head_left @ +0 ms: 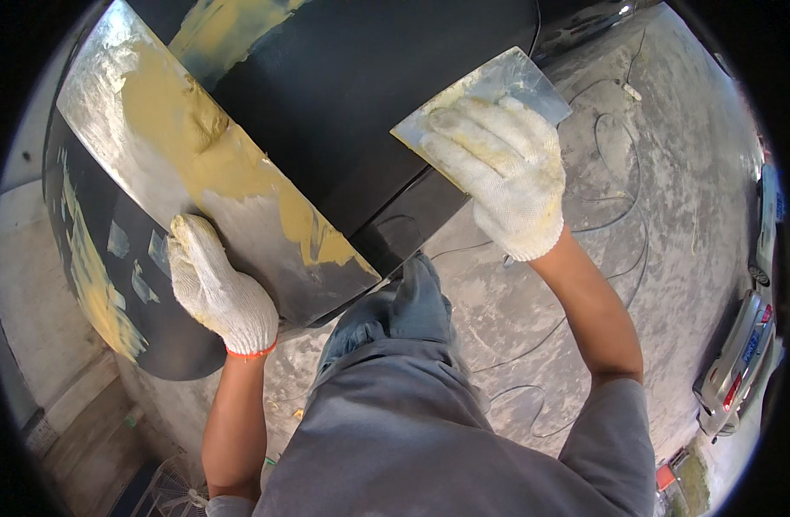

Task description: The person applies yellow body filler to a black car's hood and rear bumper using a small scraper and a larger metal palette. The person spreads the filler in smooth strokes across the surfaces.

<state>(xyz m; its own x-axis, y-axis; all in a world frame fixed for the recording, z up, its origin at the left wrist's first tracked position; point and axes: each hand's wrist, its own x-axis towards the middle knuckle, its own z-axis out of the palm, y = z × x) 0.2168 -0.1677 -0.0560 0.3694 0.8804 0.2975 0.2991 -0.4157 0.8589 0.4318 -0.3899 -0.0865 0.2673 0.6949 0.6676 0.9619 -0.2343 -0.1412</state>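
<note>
Left hand point(221, 289): grips long metal plate point(240, 226) by its left edge, seemingly keeping yellow paste point(175, 116) face-up and within reach | right hand point(505, 168): clasps metal spreader point(526, 76), fingers flat across it, likely for even pressure | spreader: right of plate, over dark panel point(334, 95)

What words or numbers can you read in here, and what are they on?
Blue plate on the silver car, far right: too small and blurred to read.
Second blue plate on the car above it: too small and blurred too.
No writing shows on the big metal sheet or the flat spreader.
</note>
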